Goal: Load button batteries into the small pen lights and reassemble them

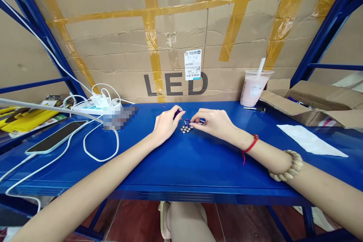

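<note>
Blue shelf [181,170]: cup [253,92] holds pink drink; left hand [166,123], right hand [216,123] pinch parts [202,121].

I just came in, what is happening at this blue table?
A person works at the blue table with both bare hands. The left hand pinches a small dark piece, and the right hand pinches a small coloured part; what these are is too small to tell. Between the hands, a cluster of small silver discs lies on the table. A phone lies at the left, and a pink drink cup stands at the back right.
</note>
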